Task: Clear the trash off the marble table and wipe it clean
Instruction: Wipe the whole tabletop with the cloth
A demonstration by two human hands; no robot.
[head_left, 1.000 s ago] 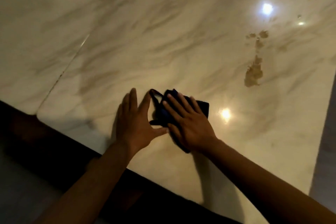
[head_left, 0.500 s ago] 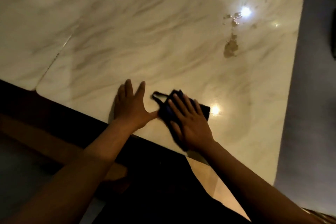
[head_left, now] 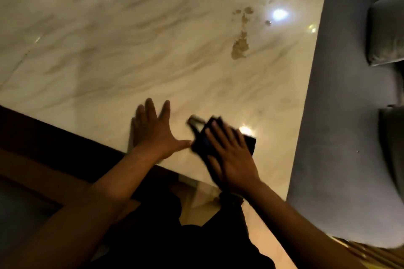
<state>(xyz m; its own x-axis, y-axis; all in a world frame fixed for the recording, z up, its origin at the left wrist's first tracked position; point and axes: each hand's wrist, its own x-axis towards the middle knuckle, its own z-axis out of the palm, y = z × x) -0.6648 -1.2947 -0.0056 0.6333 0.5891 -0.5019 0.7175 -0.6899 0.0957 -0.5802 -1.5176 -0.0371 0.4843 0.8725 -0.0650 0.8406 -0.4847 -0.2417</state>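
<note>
A glossy marble table (head_left: 135,54) with grey-brown veins fills the view. My right hand (head_left: 231,155) lies flat, fingers spread, pressing a dark blue cloth (head_left: 249,143) onto the marble near the front edge. My left hand (head_left: 155,133) rests flat on the marble just left of the cloth, fingers spread, thumb almost touching it, holding nothing. A brown spill stain (head_left: 240,47) with smaller drops (head_left: 248,10) above it marks the table towards the far right, well beyond the cloth.
The table's right edge runs diagonally beside a grey carpeted floor (head_left: 341,129). Grey cushioned seats (head_left: 385,35) stand at the far right. The dark front edge (head_left: 65,137) of the table lies under my arms. Bright lamp reflections (head_left: 279,13) glare on the marble.
The view has swung so the table's right edge and the seats show. My right hand has slid the cloth a little to the right along the front edge. My left hand stays planted.
</note>
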